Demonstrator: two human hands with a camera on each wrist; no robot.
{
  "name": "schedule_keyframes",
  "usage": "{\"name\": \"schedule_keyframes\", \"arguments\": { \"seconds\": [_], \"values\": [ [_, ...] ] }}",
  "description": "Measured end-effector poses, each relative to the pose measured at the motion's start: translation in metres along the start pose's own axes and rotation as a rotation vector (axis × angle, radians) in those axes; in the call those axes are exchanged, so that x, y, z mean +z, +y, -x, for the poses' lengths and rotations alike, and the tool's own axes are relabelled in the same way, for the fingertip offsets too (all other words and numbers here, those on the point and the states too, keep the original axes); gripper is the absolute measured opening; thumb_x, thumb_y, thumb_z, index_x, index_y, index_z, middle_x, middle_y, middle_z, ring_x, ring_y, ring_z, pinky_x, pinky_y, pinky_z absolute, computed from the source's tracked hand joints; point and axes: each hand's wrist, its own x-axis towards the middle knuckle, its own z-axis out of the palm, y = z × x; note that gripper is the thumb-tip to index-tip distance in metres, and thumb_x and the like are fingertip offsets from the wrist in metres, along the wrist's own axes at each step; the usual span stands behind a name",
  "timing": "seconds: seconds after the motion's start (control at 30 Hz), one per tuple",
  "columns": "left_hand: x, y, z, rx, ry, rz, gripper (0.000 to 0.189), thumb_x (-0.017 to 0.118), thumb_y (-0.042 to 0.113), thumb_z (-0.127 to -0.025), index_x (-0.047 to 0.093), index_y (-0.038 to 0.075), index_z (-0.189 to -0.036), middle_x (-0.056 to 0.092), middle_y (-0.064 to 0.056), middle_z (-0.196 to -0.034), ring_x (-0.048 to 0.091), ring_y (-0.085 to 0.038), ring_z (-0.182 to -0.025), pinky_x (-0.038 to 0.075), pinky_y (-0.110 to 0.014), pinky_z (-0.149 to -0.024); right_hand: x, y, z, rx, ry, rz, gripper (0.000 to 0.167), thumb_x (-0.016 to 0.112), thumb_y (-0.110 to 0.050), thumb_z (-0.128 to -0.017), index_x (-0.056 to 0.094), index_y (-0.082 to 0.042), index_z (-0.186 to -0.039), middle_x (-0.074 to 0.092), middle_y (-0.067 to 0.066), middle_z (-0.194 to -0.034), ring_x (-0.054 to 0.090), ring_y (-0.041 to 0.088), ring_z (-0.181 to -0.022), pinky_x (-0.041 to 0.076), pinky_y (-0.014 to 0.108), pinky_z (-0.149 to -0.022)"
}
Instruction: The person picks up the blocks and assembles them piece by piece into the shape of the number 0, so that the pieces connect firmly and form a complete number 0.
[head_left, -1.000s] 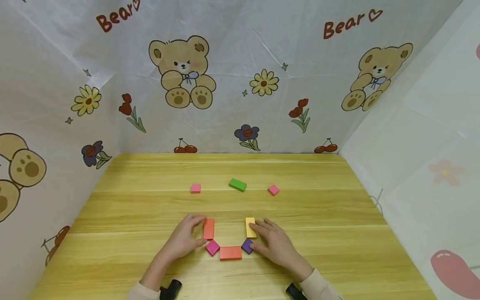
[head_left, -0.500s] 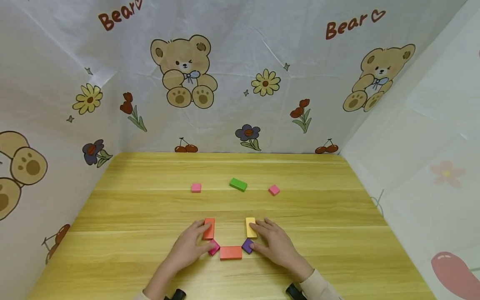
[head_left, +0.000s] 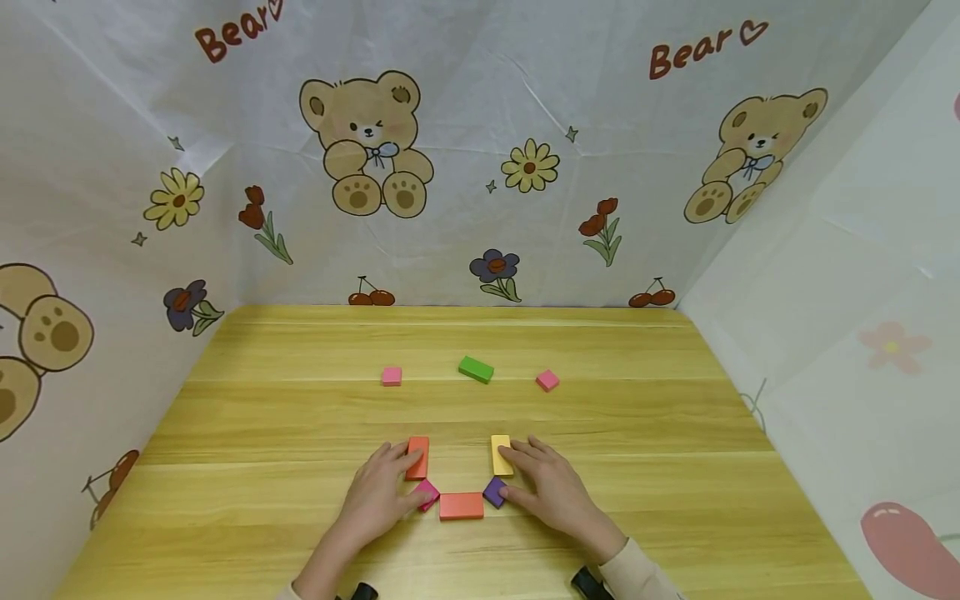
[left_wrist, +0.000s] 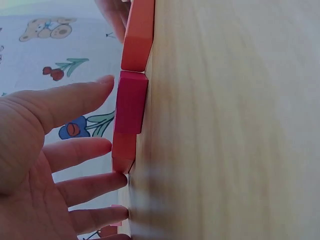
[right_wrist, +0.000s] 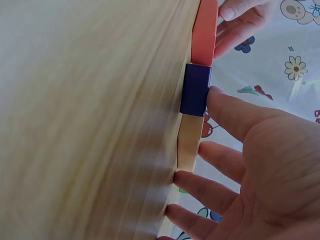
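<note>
The left hand (head_left: 375,497), fingers spread, touches an orange-red, painted-looking rectangular block (head_left: 422,450) and a magenta square block (head_left: 425,487); the right hand (head_left: 553,489), likewise spread, touches a yellow rectangular block (head_left: 498,463) and a dark purple square block (head_left: 492,491). A second orange-red rectangular block (head_left: 461,506) forms the base of this U on the wood-grain bench (head_left: 262,408). Such light contact probably steadies the diagonally set squares against their neighbours.

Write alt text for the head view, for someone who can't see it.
A person's left hand and right hand rest at both sides of five colored blocks in a U on a wooden table. Farther back, a green block lies between two pink blocks.
</note>
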Motion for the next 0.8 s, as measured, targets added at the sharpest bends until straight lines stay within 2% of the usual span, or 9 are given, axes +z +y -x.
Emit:
{"name": "schedule_keyframes", "arguments": {
  "seconds": [0.8],
  "values": [
    [0.0013, -0.0015, 0.0012, 0.015, 0.019, -0.029, 0.059, 0.082, 0.03, -0.078, 0.064, 0.007, -0.129, 0.055, -0.018, -0.14, 0.041, -0.048, -0.135, 0.035, -0.067, -0.104, -0.0001, -0.0005, -0.001, 0.005, -0.012, 0.012, 0.052, 0.071, -0.035, -0.089, 0.06, -0.012, -0.134, 0.057, 0.017, -0.138, 0.045, 0.047, -0.133, 0.038, 0.062, -0.105]
  ]
}}
